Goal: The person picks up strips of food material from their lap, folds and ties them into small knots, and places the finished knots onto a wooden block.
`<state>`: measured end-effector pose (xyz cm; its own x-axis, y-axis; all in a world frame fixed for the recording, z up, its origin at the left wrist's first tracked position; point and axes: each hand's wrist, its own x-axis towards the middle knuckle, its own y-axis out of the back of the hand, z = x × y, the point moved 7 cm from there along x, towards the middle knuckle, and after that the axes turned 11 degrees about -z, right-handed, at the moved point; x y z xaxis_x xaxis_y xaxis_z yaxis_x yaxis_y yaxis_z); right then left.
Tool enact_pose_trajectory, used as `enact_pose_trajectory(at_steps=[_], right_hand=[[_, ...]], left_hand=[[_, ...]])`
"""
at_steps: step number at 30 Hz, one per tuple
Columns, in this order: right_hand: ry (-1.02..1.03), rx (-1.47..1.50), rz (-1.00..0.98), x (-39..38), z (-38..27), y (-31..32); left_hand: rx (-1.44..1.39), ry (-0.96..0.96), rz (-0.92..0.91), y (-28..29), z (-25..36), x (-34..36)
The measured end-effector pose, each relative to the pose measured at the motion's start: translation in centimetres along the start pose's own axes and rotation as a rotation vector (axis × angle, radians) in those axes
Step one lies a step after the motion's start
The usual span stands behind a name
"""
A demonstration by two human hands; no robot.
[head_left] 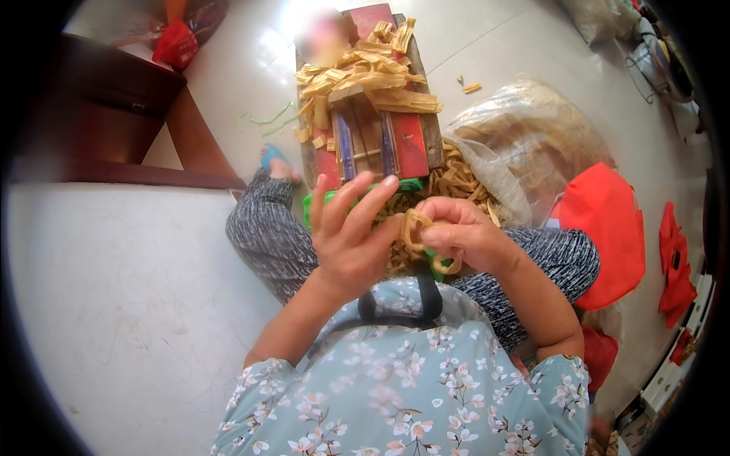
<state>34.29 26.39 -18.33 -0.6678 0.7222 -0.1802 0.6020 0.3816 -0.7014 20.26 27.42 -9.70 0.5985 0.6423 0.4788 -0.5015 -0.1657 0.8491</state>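
Note:
My left hand [350,243] has its upper fingers spread, with the lowest one reaching a looped tan strip [413,232]. My right hand [464,235] pinches that pliable strip, which curls down below its fingers. Beyond my hands, a worn red wooden board [411,144] with a blue-edged slotted middle carries a heap of flat yellowish dried pieces [365,80]. A mass of curled tan strips [464,182] lies beneath and right of the board, partly hidden by my hands, with bits of green plastic [315,205] showing.
A large translucent sack [540,137] lies right of the board, beside a red bag [601,235] by my knee. A dark wooden cabinet [106,91] and a white surface [114,289] are on the left. Red items [673,266] and a wire rack [639,80] line the right.

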Motion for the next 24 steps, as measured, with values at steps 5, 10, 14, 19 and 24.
enact_pose_trajectory(at_steps=[5,10,14,19,24], right_hand=[[0.047,-0.277,0.225,-0.5,-0.2,1.9],[0.109,-0.123,0.229,0.4,-0.4,1.1],[0.060,0.041,0.091,0.0,0.6,0.8],[0.111,-0.504,0.151,0.5,-0.7,0.4],[0.019,-0.565,0.188,-1.8,-2.5,1.2]], left_hand=[[-0.229,-0.011,-0.050,-1.1,-0.7,-1.5],[-0.104,-0.031,-0.128,-2.3,0.6,-1.3],[-0.487,0.120,-0.172,-3.5,-1.3,-2.0],[-1.276,0.781,-0.369,-6.9,-3.4,-4.1],[-1.584,0.951,-0.095,-6.2,-6.3,-5.4]])
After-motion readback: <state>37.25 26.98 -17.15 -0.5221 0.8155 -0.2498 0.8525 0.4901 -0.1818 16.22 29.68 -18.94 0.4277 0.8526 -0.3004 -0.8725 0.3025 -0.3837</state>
